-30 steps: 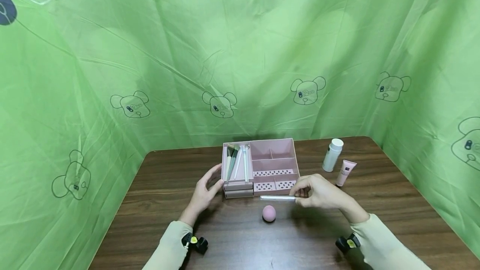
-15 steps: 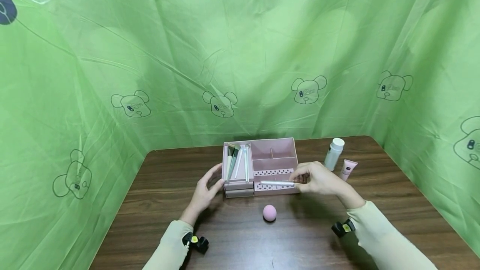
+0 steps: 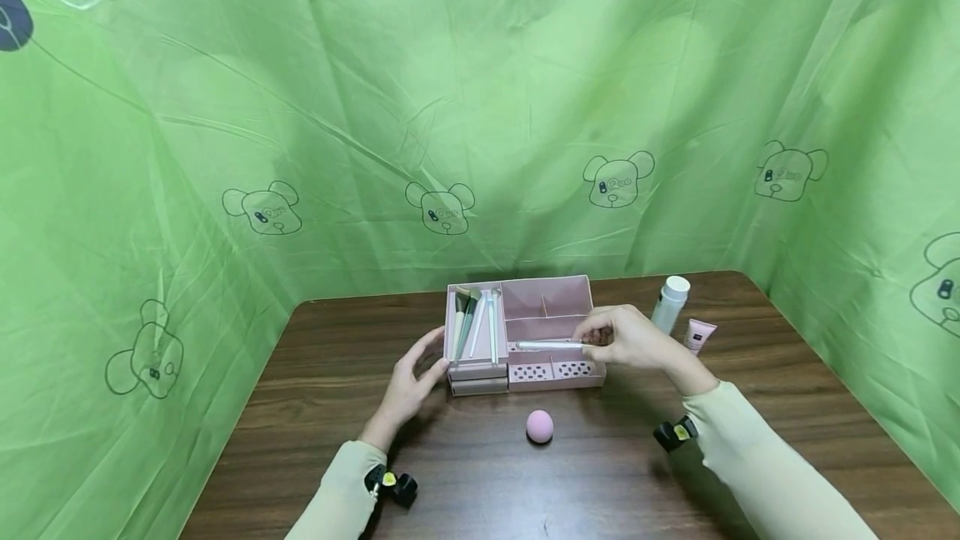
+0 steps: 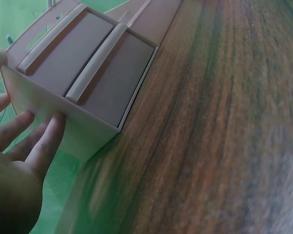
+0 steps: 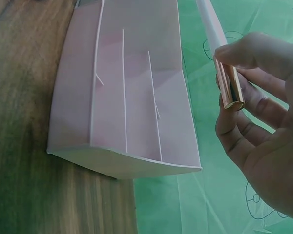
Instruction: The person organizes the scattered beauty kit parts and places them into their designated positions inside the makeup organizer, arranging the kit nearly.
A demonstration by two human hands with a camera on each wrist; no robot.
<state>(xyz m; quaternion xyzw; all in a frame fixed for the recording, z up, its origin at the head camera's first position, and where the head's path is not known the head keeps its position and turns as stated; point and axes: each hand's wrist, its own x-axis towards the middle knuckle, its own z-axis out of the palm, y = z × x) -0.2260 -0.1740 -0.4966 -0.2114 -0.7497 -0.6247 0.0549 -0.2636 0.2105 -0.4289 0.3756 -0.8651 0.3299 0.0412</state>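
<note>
A pink divided cosmetics organizer (image 3: 552, 327) stands on the table, with makeup brushes (image 3: 476, 325) lying in its left tray. My left hand (image 3: 409, 382) rests its fingers against the organizer's left side; two drawer fronts (image 4: 112, 80) show beside it in the left wrist view. Over the right-hand compartments, my right hand (image 3: 626, 343) pinches a slim white cosmetic tube (image 3: 547, 346) by its right end, holding it level from side to side. The right wrist view shows that end as shiny rose gold (image 5: 229, 87), between thumb and fingers.
A round pink makeup sponge (image 3: 539, 426) sits in front of the organizer. To the right stand a white-capped bottle (image 3: 670, 304) and a small pink squeeze tube (image 3: 699, 335), partly behind the right hand. Green cloth (image 3: 525, 107) hangs behind the wooden table (image 3: 315, 407).
My right hand has carried the white tube from in front of the organizer up and back over its compartments. The left hand has stayed at the organizer's side.
</note>
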